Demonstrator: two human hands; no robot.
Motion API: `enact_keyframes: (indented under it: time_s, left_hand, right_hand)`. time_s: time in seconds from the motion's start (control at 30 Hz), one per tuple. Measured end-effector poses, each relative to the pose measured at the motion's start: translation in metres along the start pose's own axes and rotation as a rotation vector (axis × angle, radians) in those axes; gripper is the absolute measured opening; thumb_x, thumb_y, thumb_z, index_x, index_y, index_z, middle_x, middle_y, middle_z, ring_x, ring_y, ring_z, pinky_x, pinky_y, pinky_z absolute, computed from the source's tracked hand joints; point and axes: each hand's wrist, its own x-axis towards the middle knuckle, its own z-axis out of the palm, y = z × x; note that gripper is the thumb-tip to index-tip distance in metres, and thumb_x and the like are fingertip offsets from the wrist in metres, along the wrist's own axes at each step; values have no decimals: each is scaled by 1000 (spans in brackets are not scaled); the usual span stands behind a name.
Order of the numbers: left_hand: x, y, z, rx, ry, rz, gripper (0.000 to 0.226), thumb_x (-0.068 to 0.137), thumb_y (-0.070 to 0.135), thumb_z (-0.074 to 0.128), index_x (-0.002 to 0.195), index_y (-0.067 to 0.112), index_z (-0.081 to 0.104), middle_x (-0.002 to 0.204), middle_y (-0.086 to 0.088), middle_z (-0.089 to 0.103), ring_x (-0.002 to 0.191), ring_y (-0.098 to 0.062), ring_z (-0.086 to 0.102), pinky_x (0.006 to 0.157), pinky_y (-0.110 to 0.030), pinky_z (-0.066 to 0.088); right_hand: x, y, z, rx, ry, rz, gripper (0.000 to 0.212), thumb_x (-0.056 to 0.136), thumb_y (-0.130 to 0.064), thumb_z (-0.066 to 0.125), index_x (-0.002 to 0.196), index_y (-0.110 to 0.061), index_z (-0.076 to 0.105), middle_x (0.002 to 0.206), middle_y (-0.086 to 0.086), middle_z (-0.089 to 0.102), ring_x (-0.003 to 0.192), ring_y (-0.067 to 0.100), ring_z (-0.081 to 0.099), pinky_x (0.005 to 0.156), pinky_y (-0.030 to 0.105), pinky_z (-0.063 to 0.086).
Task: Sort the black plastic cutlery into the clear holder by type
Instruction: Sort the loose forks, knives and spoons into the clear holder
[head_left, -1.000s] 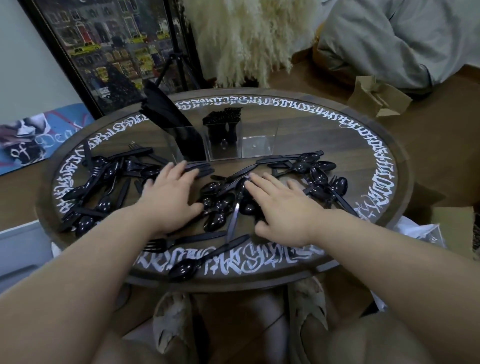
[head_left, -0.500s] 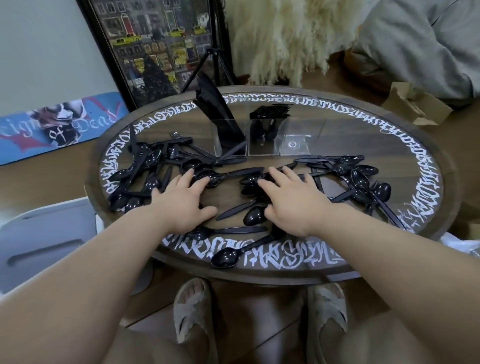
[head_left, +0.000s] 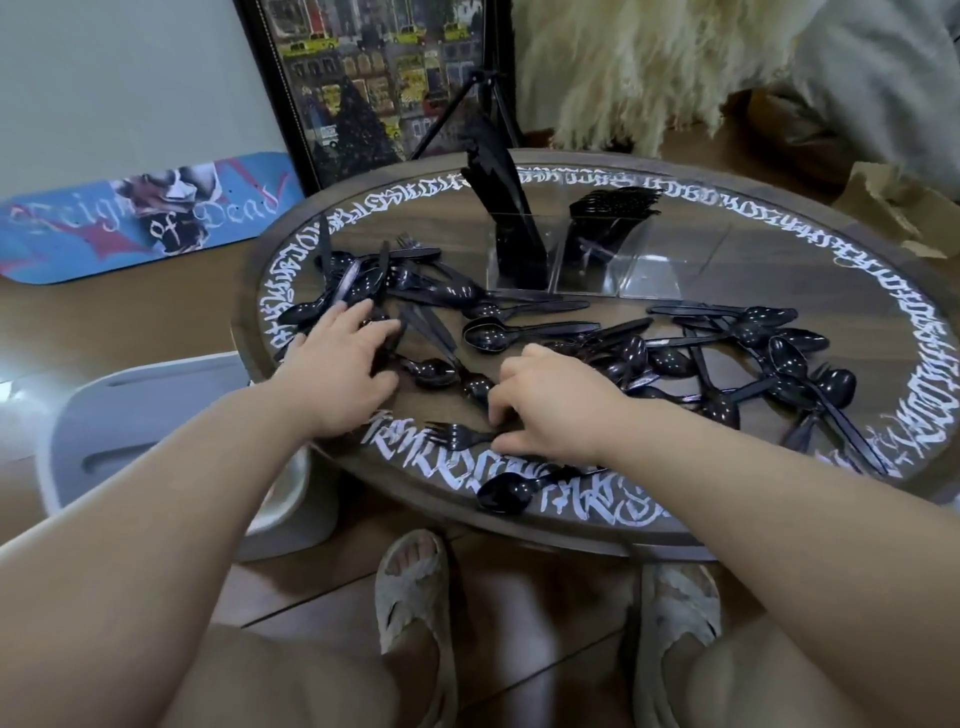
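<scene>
**Two hands down in the cutlery**

One round table (head_left: 810, 291), one clear holder (head_left: 597, 260) at its far side with three compartments: knives (head_left: 498, 192) stand tilted in the left one, forks (head_left: 613, 208) fill the middle, and the right looks bare. Loose black cutlery (head_left: 727, 358) lies across the glass in three rough heaps (too tangled to count), mostly glossy spoons, with a fork (head_left: 457, 435) and a lone spoon (head_left: 506, 493) near the front rim.

The left hand (head_left: 337, 364) lies flat, fingers straight and spread, pressing on the left heap. The right hand (head_left: 550, 400) is curled, its fingertips down at the fork's handle; whether it actually pinches the handle I cannot tell. Two slippered feet (head_left: 415, 587) sit under the table.
</scene>
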Motion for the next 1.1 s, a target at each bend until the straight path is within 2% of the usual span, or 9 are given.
enact_keyframes:
  time_s: [0.17,0.3,0.53,0.6,0.7,0.73,0.8,0.9,1.1]
  left_hand:
    - [-14,-15,3,86,-93,-35,63,94,40,47,151,31,20,161,3,9,148,-21,-2,117,-54,15]
    - [-18,-5,3,75,-132,14,66,95,42,45,152,33,13,161,5,4,148,-19,-3,116,-54,10]
    - [-20,18,9,59,-171,117,70,96,51,41,152,34,4,161,5,-4,148,-17,-2,118,-51,6]
    - [-19,16,8,-21,-129,133,67,96,50,42,152,32,10,161,3,0,148,-16,1,119,-48,10]
    - [-13,-1,3,-119,66,101,60,97,41,45,151,25,23,160,-3,12,148,-20,7,119,-44,15]
    - [-10,-9,2,-116,122,61,60,97,39,47,150,23,26,160,-4,15,148,-22,8,119,-44,16]
    - [-8,-27,1,-77,180,-44,61,94,40,50,149,22,29,159,-6,17,147,-24,8,118,-48,17]
    - [-8,-44,2,-86,182,-157,66,92,43,52,149,21,28,159,-7,16,147,-24,6,118,-47,16]
    - [-2,-45,5,-86,99,-224,65,95,50,43,151,27,19,161,-2,9,148,-19,4,118,-50,10]
  right_hand:
    - [3,4,2,53,-15,69,16,87,-40,62,92,-25,64,90,-8,48,99,18,45,83,37,46]
    - [1,8,0,108,4,139,11,86,-35,61,84,-27,54,84,-10,52,92,16,48,76,31,44]
    - [2,12,-11,234,154,245,6,86,-25,58,90,-23,53,86,-4,61,83,19,53,75,33,47]
    - [3,12,-13,265,181,275,7,86,-25,57,92,-21,53,80,-7,57,80,19,51,70,32,44]
    - [6,14,-17,242,247,318,8,88,-28,54,92,-24,49,75,-11,49,80,20,51,65,28,35]
    - [9,14,-18,213,277,332,10,89,-31,53,95,-24,51,81,-9,51,85,21,53,66,28,34]
    - [16,15,-21,157,291,345,30,92,-40,50,116,-24,56,108,-7,54,100,22,57,73,29,41]
    - [33,11,-23,55,200,297,50,94,-47,44,141,-28,42,148,-10,35,121,22,52,90,35,46]
    - [97,-6,-35,-15,46,263,56,99,-41,36,151,-24,22,161,-2,11,133,30,41,99,40,41]
